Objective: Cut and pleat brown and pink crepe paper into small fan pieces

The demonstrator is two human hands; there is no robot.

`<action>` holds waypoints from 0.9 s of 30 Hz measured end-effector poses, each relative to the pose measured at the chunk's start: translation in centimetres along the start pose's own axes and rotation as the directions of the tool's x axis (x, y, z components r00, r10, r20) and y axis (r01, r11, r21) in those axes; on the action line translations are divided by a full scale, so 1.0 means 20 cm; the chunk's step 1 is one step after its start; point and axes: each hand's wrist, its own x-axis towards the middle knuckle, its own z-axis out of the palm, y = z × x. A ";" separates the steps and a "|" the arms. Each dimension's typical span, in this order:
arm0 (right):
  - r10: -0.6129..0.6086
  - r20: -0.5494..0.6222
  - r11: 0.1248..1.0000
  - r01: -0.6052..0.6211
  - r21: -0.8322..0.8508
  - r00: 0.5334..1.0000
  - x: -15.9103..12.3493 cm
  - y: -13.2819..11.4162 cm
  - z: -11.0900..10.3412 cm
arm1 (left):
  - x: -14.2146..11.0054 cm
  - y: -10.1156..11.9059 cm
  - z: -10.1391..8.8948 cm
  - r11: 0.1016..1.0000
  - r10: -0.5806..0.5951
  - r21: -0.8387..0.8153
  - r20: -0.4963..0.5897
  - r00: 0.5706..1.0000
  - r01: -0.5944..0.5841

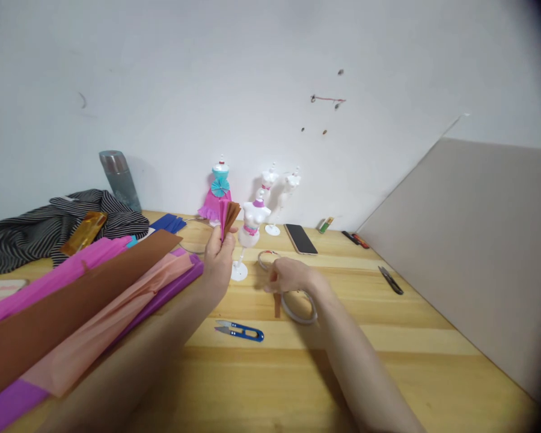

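Note:
My left hand (219, 258) is closed around a pleated bundle of pink and brown paper (229, 218), held upright beside a small white dress form (256, 215). That form wears a purple collar and a pink waistband. My right hand (293, 273) is low over the table with its fingers curled together; what they pinch, if anything, is hidden. Just below those fingers shows a brown strip (277, 305). A roll of tape (300, 317) lies under my right wrist, and another tape roll (267, 257) is behind the fingers. Blue thread snips (240, 331) rest between my forearms.
Coloured paper sheets (90, 282) cover the left side, near a striped cloth (112, 210) and a bottle (118, 174). At the back stand a dressed form (220, 186) and two white forms. A phone (300, 239) and a dark-handled cutter (391, 281) lie to the right.

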 end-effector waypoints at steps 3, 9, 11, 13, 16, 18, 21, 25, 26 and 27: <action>-0.037 -0.121 0.998 0.042 0.044 0.992 -0.02 -0.02 -0.03 | -0.01 -0.03 0.00 0.999 0.031 0.020 0.006 0.999 -0.031; 0.023 -0.401 0.969 0.078 0.234 0.916 -0.02 -0.05 -0.05 | -0.06 -0.05 0.02 0.979 0.122 0.154 0.104 0.987 -0.137; 0.051 -0.487 0.907 0.163 0.388 0.872 -0.03 -0.06 -0.05 | -0.07 -0.06 0.02 0.972 0.115 0.192 0.125 0.985 -0.138; 0.055 -0.548 0.803 0.289 0.522 0.835 -0.05 -0.09 -0.06 | -0.08 -0.07 0.03 0.968 0.116 0.208 0.133 0.984 -0.142; 0.027 -0.597 0.750 0.379 0.542 0.802 -0.06 -0.12 -0.06 | -0.09 -0.08 0.04 0.962 0.118 0.232 0.131 0.984 -0.146; 0.020 -0.558 0.790 0.329 0.518 0.830 -0.07 -0.13 -0.05 | -0.09 -0.09 0.04 0.960 0.111 0.244 0.126 0.986 -0.139; -0.012 -0.360 0.846 0.202 0.493 0.933 -0.07 -0.09 -0.05 | -0.07 -0.10 0.03 0.964 0.118 0.226 0.096 0.988 -0.137; -0.104 -0.139 0.896 0.154 0.416 0.985 -0.05 -0.03 -0.03 | -0.04 -0.10 0.01 0.967 0.146 0.207 0.044 0.988 -0.152; -0.110 -0.109 0.900 0.145 0.410 0.988 -0.04 -0.02 -0.02 | -0.04 -0.10 0.01 0.965 0.146 0.212 0.043 0.988 -0.152; -0.104 -0.093 0.906 0.133 0.401 0.990 -0.04 -0.01 -0.02 | -0.04 -0.09 0.01 0.963 0.148 0.219 0.046 0.988 -0.154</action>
